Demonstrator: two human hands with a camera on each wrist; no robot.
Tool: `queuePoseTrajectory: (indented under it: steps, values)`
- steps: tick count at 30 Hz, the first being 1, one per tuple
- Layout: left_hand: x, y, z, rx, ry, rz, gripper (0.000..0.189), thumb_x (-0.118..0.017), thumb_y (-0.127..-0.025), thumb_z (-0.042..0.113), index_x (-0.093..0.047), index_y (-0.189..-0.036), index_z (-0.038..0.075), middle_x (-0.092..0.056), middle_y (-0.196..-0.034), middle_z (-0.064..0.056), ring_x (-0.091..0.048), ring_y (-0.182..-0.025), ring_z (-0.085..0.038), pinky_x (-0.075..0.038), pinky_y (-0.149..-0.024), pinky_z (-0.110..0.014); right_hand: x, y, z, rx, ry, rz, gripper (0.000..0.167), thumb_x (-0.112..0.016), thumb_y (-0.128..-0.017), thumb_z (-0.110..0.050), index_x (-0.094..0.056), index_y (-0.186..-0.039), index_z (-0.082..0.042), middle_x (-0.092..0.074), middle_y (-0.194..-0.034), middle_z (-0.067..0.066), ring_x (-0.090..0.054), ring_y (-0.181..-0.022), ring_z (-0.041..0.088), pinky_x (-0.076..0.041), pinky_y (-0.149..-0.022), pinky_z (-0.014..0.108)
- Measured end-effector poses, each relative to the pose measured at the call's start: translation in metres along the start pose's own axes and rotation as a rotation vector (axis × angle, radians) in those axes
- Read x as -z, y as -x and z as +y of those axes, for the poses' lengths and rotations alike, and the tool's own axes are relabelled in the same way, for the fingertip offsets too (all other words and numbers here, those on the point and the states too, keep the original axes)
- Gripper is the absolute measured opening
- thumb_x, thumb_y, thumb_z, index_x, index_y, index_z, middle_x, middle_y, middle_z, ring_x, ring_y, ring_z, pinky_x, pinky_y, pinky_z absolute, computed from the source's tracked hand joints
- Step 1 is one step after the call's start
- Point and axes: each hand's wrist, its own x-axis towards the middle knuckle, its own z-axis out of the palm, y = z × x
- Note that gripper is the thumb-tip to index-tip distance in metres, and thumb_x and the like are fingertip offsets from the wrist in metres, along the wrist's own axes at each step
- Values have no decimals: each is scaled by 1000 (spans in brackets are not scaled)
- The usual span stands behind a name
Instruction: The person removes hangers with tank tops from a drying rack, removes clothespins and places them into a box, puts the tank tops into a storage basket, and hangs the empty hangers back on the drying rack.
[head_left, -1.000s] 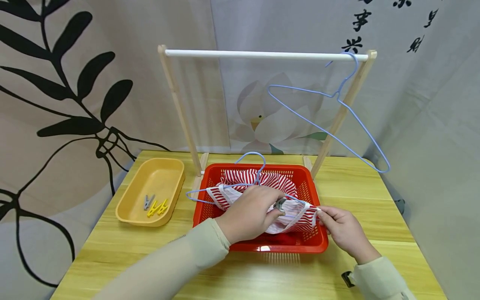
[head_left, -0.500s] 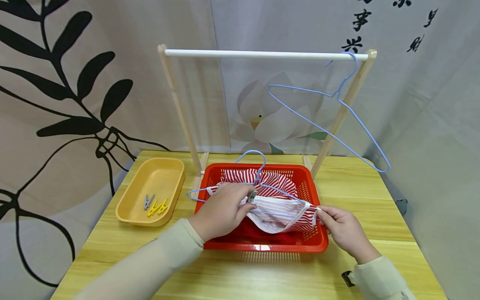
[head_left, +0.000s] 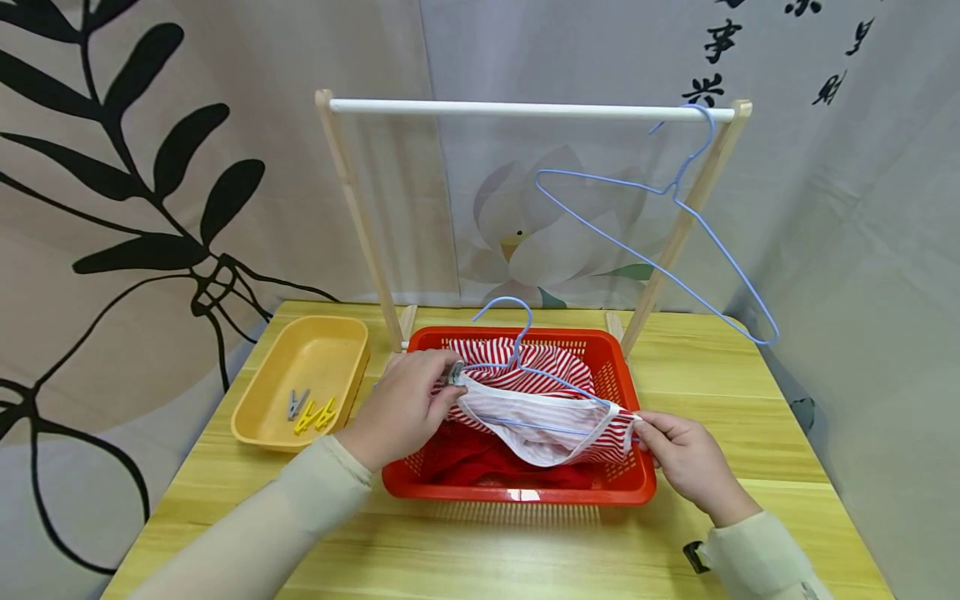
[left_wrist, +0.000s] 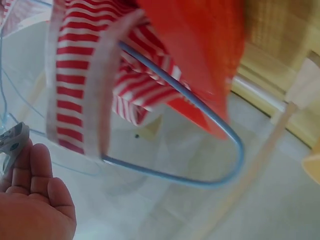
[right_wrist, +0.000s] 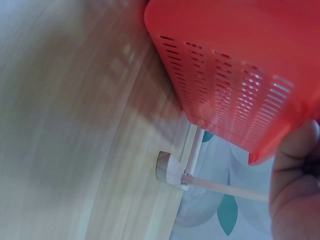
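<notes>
A red-and-white striped tank top [head_left: 536, 429] with white trim lies in the red basket [head_left: 517, 493], with a blue wire hanger [head_left: 528, 321] inside its shoulders. My left hand [head_left: 401, 408] pinches a grey clothespin [left_wrist: 15, 139] near the left shoulder. In the left wrist view the striped strap [left_wrist: 70, 100] sits on the hanger, whose rounded end sticks out past it; the clothespin is apart from the strap. My right hand [head_left: 690, 458] pinches the right shoulder strap at the hanger's right end, by the basket's rim. That hanger tip is hidden by my fingers.
A yellow tray [head_left: 322, 342] with a grey and several yellow clothespins [head_left: 315, 417] stands left. Behind the basket rises a wooden rack with a white rail [head_left: 525, 108]; another blue hanger [head_left: 678, 196] hangs at its right end. Red cloth [head_left: 480, 458] lies in the basket.
My left hand has moved left with the grey clothespin, from the middle of the tank top to its left shoulder. My right hand has kept its grip on the right strap.
</notes>
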Motion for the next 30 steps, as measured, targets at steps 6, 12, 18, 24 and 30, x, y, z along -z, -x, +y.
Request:
queuePoseTrajectory:
  steps: [6,12,18,24,30]
  values:
    - [7,4,-14,54,-23,-3,29,-72,-97,15,-63,-123,5,-71,-105,-7,-67,-102,-26,-48,-100,-50,0,0,0,5,5,-3,31,-61,-108,-20,-73,-126,2,-78,-98,13,-67,-74,4,-59,-66,25]
    - [15,12,-31,125,-47,0,27,-70,-99,17,-63,-122,4,-70,-106,-9,-68,-103,-30,-48,-100,-53,0,0,1,11,3,-7,30,-61,-108,-19,-73,-125,2,-77,-95,10,-66,-72,5,-59,-65,25]
    - [22,20,-51,243,-48,-15,28,-66,-104,17,-62,-128,4,-71,-115,-9,-68,-109,-32,-44,-106,-55,0,0,1,10,13,-1,30,-61,-108,-20,-73,-125,1,-77,-95,10,-65,-71,5,-58,-65,26]
    - [23,28,-71,322,-82,-14,24,-65,-105,18,-62,-125,5,-71,-108,-9,-68,-102,-30,-44,-105,-58,0,0,2,10,4,1,30,-61,-108,-19,-73,-125,2,-77,-94,10,-66,-71,5,-59,-65,26]
    - [23,39,-90,379,-106,-21,26,-65,-104,16,-61,-126,4,-70,-111,-11,-68,-104,-33,-44,-103,-59,0,0,3,22,10,2,29,-61,-108,-19,-74,-124,2,-77,-93,8,-65,-70,5,-58,-64,26]
